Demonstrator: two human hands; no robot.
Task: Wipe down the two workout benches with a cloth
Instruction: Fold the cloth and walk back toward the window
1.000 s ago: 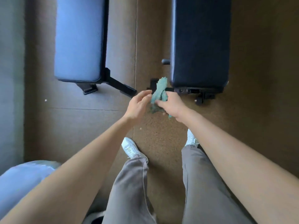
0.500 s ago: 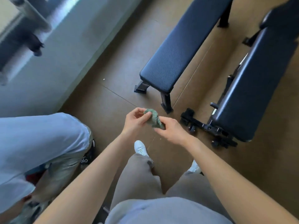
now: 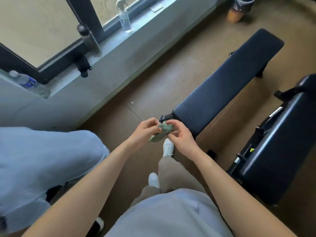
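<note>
Crumpled green cloth (ribbed bench near)

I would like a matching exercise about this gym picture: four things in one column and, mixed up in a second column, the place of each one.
Things
1. cloth
2. spray bottle
3. flat bench
4. bin

Places
A. standing on the window sill
B. on the floor, at the top edge of the view
C. pinched between the left hand and the right hand
D. just right of the hands, running away from the person

Pairs: 1-C, 2-A, 3-D, 4-B
</note>
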